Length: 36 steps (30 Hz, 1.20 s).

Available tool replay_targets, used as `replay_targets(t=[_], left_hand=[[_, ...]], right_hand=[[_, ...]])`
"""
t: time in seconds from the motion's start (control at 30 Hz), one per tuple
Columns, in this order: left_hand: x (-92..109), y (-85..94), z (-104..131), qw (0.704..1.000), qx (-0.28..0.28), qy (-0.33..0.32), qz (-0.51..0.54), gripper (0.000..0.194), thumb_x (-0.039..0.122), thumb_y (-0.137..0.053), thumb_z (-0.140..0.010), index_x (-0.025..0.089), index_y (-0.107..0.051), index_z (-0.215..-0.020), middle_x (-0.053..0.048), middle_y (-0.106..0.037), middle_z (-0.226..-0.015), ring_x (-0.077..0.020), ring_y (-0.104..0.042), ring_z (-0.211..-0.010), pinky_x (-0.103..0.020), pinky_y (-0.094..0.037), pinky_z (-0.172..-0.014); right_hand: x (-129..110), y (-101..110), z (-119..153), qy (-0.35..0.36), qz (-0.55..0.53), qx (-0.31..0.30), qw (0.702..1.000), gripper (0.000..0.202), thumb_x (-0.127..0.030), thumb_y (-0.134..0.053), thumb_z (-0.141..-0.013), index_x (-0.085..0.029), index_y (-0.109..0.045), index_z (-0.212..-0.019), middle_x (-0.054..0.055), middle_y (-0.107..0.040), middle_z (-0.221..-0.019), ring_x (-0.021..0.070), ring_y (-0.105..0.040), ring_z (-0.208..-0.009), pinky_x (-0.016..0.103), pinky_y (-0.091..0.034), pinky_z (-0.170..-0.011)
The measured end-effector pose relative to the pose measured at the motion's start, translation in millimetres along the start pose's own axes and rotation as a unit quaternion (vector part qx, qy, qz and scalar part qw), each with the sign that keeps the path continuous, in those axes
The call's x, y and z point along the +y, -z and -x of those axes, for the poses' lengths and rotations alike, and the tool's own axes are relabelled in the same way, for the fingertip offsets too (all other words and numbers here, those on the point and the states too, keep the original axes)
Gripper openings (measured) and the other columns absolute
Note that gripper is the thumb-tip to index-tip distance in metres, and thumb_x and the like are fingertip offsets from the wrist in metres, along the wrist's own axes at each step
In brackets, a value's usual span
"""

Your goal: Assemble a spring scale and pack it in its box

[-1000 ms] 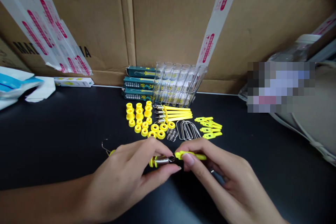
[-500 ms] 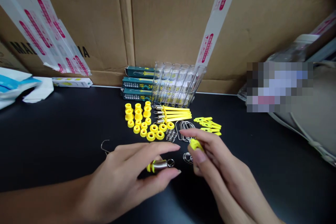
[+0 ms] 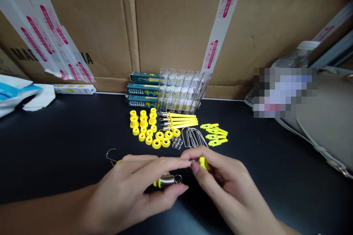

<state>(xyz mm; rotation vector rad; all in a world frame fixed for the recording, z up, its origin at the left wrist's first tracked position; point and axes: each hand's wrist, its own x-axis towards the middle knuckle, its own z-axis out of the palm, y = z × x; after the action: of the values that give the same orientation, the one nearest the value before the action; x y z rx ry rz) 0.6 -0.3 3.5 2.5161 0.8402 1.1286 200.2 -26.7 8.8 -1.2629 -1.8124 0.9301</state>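
Note:
My left hand (image 3: 138, 183) is wrapped round a spring-scale rod. The rod's silver spring barrel (image 3: 167, 180) and end ring stick out between thumb and index finger. A bent wire hook (image 3: 111, 154), beside a bit of yellow, shows past the far side of this hand; whether it joins the held rod is hidden. My right hand (image 3: 220, 176) is closed round a small yellow plastic piece (image 3: 203, 163). At its thumb and index tips is a tiny metal bit (image 3: 192, 162), too small to name. My left index fingertip reaches this spot.
Beyond my hands lie yellow collars and rings (image 3: 143, 121), yellow rods with springs (image 3: 182, 120), small coils (image 3: 177, 142), wire loops (image 3: 194, 137) and flat yellow tabs (image 3: 215, 134). Clear tubes (image 3: 182, 90) stand before green boxes (image 3: 142, 90). A bottle (image 3: 295, 57) and bag (image 3: 325, 106) are right.
My right hand has shifted slightly left and down, its thumb and index tips now together at the metal bit. My left index fingertip now meets them. The left hand still holds the rod.

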Motion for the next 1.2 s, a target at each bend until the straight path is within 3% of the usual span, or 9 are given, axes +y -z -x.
replay_targets(t=[0.2, 0.33, 0.5, 0.67, 0.77, 0.87, 1.0, 1.13, 1.2], left_hand=[[-0.3, 0.5, 0.2, 1.0, 0.013, -0.005, -0.007, 0.016, 0.023, -0.063, -0.095, 0.023, -0.066, -0.111, 0.006, -0.081, -0.092, -0.0063, -0.074, -0.066, -0.009, -0.057, -0.073], [-0.9, 0.5, 0.2, 1.0, 0.006, -0.007, 0.004, 0.02, 0.021, -0.064, -0.094, 0.024, -0.065, -0.114, 0.006, -0.081, -0.093, -0.0053, -0.071, -0.059, -0.009, -0.056, -0.064], [-2.0, -0.3, 1.0, 1.0, -0.011, -0.012, 0.019, 0.02, 0.019, -0.061, -0.095, 0.024, -0.065, -0.113, 0.006, -0.077, -0.077, -0.0081, -0.07, -0.059, -0.013, -0.056, -0.06], [-1.6, 0.0, 1.7, 0.999, -0.029, -0.02, 0.01, 0.023, 0.019, -0.06, -0.095, 0.026, -0.065, -0.117, 0.007, -0.076, -0.075, -0.0079, -0.07, -0.06, -0.013, -0.056, -0.062], [-0.2, 0.7, 0.0, 1.0, -0.015, -0.013, 0.007, 0.019, 0.019, -0.06, -0.096, 0.026, -0.067, -0.112, 0.006, -0.078, -0.081, -0.0081, -0.072, -0.063, -0.014, -0.058, -0.069], [-0.7, 1.0, -1.3, 1.0, 0.004, 0.004, -0.001, 0.02, 0.022, -0.063, -0.094, 0.024, -0.066, -0.114, 0.004, -0.08, -0.093, -0.0089, -0.075, -0.073, -0.014, -0.059, -0.079], [-4.2, -0.3, -1.1, 0.999, 0.01, 0.053, 0.001, 0.028, 0.02, -0.063, -0.092, 0.024, -0.062, -0.12, 0.002, -0.078, -0.105, -0.0107, -0.076, -0.086, -0.016, -0.059, -0.087], [-6.1, -2.1, -1.6, 0.992, 0.016, 0.103, 0.067, 0.023, 0.014, -0.062, -0.092, 0.025, -0.063, -0.111, 0.006, -0.079, -0.098, -0.0093, -0.078, -0.083, -0.012, -0.059, -0.081], [-6.3, -2.4, -2.2, 0.989, 0.022, 0.12, 0.088, 0.018, 0.015, -0.065, -0.091, 0.026, -0.065, -0.105, 0.008, -0.079, -0.093, -0.0095, -0.078, -0.08, -0.011, -0.06, -0.075]], right_hand=[[2.4, 0.8, -1.5, 0.005, -0.007, 0.003, 1.0, 0.025, -0.033, -0.049, -0.099, -0.02, -0.07, -0.1, -0.003, -0.055, -0.067, 0.0119, -0.042, -0.054, 0.024, -0.035, -0.049], [-2.2, -0.2, -2.5, 0.014, -0.007, 0.009, 1.0, 0.016, -0.031, -0.056, -0.094, -0.02, -0.068, -0.094, -0.007, -0.04, -0.06, 0.0111, -0.037, -0.051, 0.023, -0.033, -0.048], [-4.9, -1.9, -0.5, -0.025, -0.005, -0.002, 1.0, 0.021, -0.035, -0.05, -0.097, -0.02, -0.064, -0.089, -0.007, -0.035, -0.059, 0.0119, -0.033, -0.052, 0.024, -0.03, -0.05], [-2.4, -1.3, 4.3, -0.018, -0.019, -0.022, 0.999, 0.02, -0.029, -0.044, -0.097, -0.021, -0.059, -0.087, -0.006, -0.045, -0.063, 0.0121, -0.037, -0.054, 0.025, -0.033, -0.052], [0.0, -0.5, 5.9, -0.019, -0.027, -0.022, 0.999, 0.022, -0.029, -0.041, -0.099, -0.02, -0.061, -0.093, -0.003, -0.052, -0.066, 0.0136, -0.048, -0.059, 0.025, -0.04, -0.055], [2.7, -0.8, 6.3, -0.007, -0.043, -0.014, 0.999, 0.023, -0.03, -0.043, -0.101, -0.021, -0.062, -0.107, -0.001, -0.059, -0.072, 0.0156, -0.06, -0.069, 0.026, -0.051, -0.066], [7.1, -3.5, 5.9, 0.05, -0.005, 0.038, 0.998, 0.031, -0.025, -0.043, -0.103, -0.025, -0.053, -0.132, -0.001, -0.066, -0.084, 0.0127, -0.066, -0.075, 0.021, -0.055, -0.071], [10.4, -6.0, 4.3, 0.073, 0.027, 0.064, 0.995, 0.037, -0.019, -0.045, -0.102, -0.025, -0.046, -0.139, 0.002, -0.072, -0.096, 0.0132, -0.073, -0.088, 0.022, -0.058, -0.081], [10.8, -6.1, 4.0, 0.066, 0.024, 0.07, 0.995, 0.03, -0.021, -0.048, -0.102, -0.024, -0.052, -0.131, 0.003, -0.074, -0.096, 0.0142, -0.074, -0.083, 0.02, -0.06, -0.071]])
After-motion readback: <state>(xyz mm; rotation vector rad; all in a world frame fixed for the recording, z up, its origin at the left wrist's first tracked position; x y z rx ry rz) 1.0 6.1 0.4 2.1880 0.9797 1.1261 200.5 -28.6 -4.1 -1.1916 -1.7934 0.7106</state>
